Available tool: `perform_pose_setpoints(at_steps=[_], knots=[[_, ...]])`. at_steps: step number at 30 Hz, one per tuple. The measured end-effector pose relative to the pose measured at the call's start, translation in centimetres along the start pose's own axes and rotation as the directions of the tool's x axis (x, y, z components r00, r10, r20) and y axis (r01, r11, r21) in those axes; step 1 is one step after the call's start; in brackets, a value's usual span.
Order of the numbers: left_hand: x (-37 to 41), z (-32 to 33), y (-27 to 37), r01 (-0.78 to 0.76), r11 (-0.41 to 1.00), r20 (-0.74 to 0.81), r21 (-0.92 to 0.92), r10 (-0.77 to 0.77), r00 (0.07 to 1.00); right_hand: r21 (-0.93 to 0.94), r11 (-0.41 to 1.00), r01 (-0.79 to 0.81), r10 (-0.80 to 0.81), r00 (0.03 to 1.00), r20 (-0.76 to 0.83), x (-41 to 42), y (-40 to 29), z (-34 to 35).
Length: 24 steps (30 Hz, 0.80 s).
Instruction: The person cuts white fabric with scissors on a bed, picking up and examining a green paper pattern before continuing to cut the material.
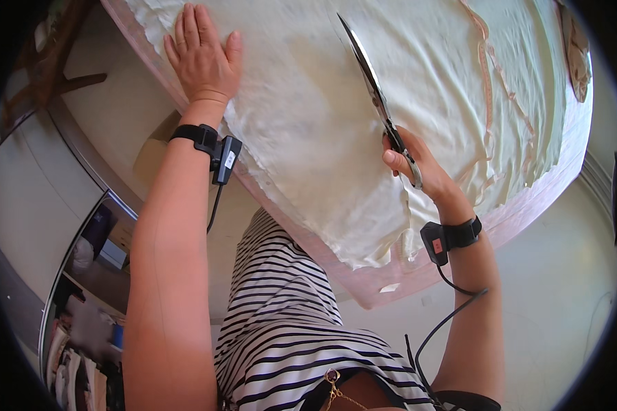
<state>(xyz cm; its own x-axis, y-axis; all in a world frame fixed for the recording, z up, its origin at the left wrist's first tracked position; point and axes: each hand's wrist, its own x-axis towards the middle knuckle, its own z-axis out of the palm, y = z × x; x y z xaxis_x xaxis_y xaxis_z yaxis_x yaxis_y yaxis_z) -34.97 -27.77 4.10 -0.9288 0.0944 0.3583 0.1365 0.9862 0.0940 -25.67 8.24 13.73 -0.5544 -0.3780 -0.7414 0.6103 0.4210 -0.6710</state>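
Cream fabric covers most of the table, wrinkled on its right side and ragged along its near edges. My left hand lies palm down on the fabric near its left edge, fingers spread a little, with nothing in it. In my right hand is a pair of large metal scissors, gripped at the handles. The blades look closed and point away from me above the fabric. Whether the blade tip touches the cloth is hard to tell. A cut or fold line runs through the fabric below my right hand.
A pinkish tape measure lies loosely across the fabric on the right. The table's pink cover shows at the near corner, with a small white scrap on it. A brown item sits at the far right edge. Shelving stands lower left.
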Motion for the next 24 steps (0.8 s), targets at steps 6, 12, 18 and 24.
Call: perform_pose_setpoints(at_steps=[6, 12, 18, 24], knots=[[0.0, 0.0, 0.2, 0.001, 1.0, -0.012, -0.008, -0.001, 1.0, 0.091, 0.996, -0.019, 0.017, 1.0, 0.017, 1.5, -1.9, 0.3], [-0.2, 0.0, 0.0, 0.017, 1.0, -0.012, 0.002, -0.017, 1.0, 0.114, 0.993, -0.037, 0.037, 0.999, 0.0, 1.7, -1.8, 0.7], [-0.3, 0.2, 0.0, 0.015, 1.0, -0.03, -0.015, -0.016, 0.999, 0.111, 0.993, -0.034, 0.036, 0.999, -0.012, 1.7, -1.9, 0.8], [-0.3, 0.3, 0.1, 0.021, 1.0, -0.03, -0.017, -0.022, 0.999, 0.096, 0.991, -0.091, 0.094, 0.995, -0.036, 1.8, -1.7, 1.0]])
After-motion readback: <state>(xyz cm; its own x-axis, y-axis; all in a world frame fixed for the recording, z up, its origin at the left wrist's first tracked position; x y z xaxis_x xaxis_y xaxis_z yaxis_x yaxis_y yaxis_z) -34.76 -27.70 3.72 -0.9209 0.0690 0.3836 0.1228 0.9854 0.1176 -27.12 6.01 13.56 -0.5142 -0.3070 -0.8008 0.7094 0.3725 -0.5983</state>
